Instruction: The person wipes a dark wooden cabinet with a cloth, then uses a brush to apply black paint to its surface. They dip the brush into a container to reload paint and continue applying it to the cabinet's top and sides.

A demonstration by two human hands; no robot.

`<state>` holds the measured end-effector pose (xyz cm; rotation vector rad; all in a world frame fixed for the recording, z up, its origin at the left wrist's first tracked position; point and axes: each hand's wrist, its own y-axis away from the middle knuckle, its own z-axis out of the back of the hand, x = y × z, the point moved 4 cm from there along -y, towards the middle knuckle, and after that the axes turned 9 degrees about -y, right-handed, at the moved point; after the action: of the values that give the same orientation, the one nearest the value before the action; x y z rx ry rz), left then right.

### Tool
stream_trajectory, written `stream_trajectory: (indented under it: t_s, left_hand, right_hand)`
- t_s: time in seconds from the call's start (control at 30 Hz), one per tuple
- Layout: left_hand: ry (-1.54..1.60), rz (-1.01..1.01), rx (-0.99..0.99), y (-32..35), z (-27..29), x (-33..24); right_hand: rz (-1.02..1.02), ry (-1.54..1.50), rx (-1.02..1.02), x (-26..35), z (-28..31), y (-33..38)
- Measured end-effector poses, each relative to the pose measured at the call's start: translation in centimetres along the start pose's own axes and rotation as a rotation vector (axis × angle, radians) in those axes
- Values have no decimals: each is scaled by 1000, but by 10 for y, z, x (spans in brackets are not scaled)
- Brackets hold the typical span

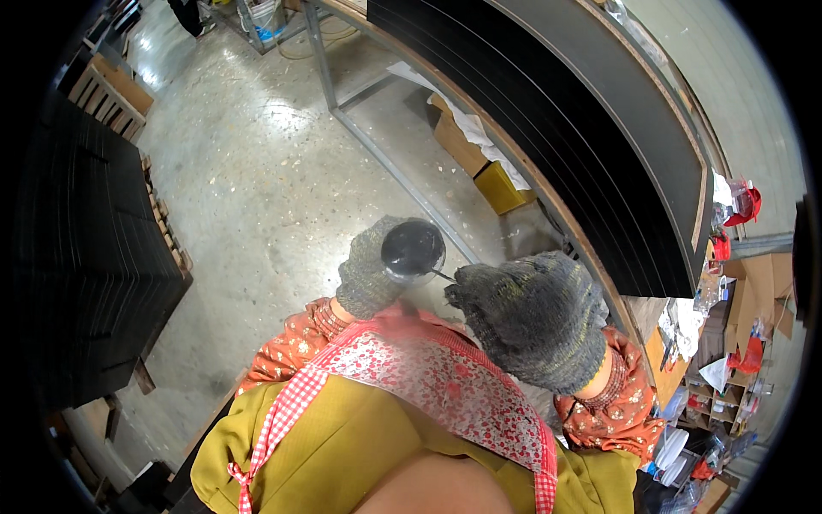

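Note:
My left hand (364,267), in a grey knitted glove, is wrapped round a small clear cup (414,250) filled with something black and glossy. My right hand (535,317), also gloved in dark grey knit, is closed just to the right of the cup. From its fingertips a thin dark stick (441,275) reaches to the cup's rim. The stick's far end and most of its length are hidden, so its kind does not show. Both hands are held in front of my floral apron (445,355).
Black panels (548,103) lie stacked on a metal-framed table to my right. Below are a cardboard box (458,141) and a yellow box (503,188). Left, a tall stack of black boards (103,257) rests on a pallet. Clutter fills the far right. A person (188,15) stands far off.

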<state>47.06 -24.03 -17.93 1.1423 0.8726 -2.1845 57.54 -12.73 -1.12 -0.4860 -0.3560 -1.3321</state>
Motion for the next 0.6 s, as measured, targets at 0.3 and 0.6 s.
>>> stream_trajectory:
  t_s: [0.3, 0.6]
  left_hand:
    - [261, 145, 155, -4, -1, -10]
    - [148, 153, -72, 3, 1, -13]
  right_hand:
    - [-70, -94, 59, -9, -43, -7]
    - [148, -10, -147, -11, -65, -1]
